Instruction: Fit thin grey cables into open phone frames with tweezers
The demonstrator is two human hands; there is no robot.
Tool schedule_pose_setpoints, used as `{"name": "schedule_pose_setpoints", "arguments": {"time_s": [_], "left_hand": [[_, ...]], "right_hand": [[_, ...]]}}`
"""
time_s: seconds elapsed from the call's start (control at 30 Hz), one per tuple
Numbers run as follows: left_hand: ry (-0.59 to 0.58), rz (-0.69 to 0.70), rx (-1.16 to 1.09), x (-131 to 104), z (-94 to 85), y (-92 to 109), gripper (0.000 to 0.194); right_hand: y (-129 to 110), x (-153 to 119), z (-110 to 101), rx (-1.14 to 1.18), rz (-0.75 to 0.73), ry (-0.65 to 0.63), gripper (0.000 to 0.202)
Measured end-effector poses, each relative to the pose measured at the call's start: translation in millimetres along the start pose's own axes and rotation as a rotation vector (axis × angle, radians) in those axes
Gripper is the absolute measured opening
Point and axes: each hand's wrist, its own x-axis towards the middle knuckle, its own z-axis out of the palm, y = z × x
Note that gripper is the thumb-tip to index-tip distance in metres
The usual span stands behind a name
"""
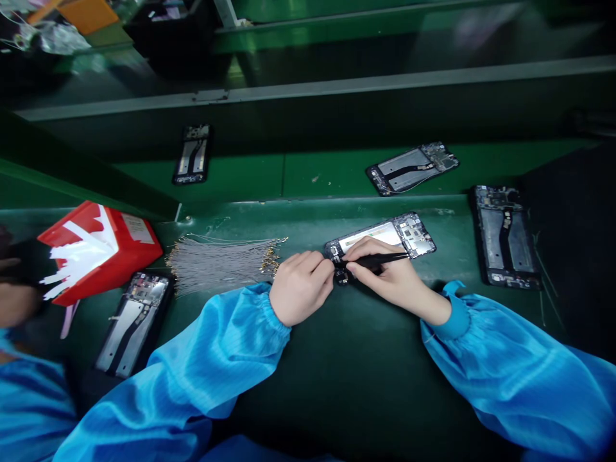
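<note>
An opened phone (368, 235) lies at a slant on the green bench, its circuit board showing at the right end. My right hand (392, 276) is closed around black tweezers (380, 258), whose working end points left at the phone's lower-left end. My left hand (303, 287) is curled shut against that same end, thumb and forefinger pressed together. Whatever those fingers grip is hidden behind them. Just left of this hand lies a bundle of thin grey cables (219, 262) with small gold-coloured ends.
Other opened phones lie around: one at the right (505, 237), two on the rear ledge (191, 154) (411, 168), one at the left (132, 324). A red box (139, 237) holds white strips. A co-worker's hand (17, 301) shows at the left edge. A green post (86, 167) slants across the left.
</note>
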Motion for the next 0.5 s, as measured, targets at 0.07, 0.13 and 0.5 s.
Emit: {"name": "schedule_pose_setpoints", "arguments": {"time_s": [0.07,0.13,0.5], "left_hand": [[-0.003,-0.003,0.005,0.0,0.1,0.1,0.017],[-0.010,-0.004,0.009,-0.1,0.3,0.1,0.017],[-0.030,-0.004,-0.004,1.2,-1.2,0.6,0.016]], "right_hand": [[-0.3,0.3,-0.1,-0.014,-0.003,-0.013,0.006],[-1.0,0.1,0.1,-0.034,-0.014,-0.019,0.006],[-3.0,-1.5,1.1,-0.083,-0.139,-0.057,0.006]]}}
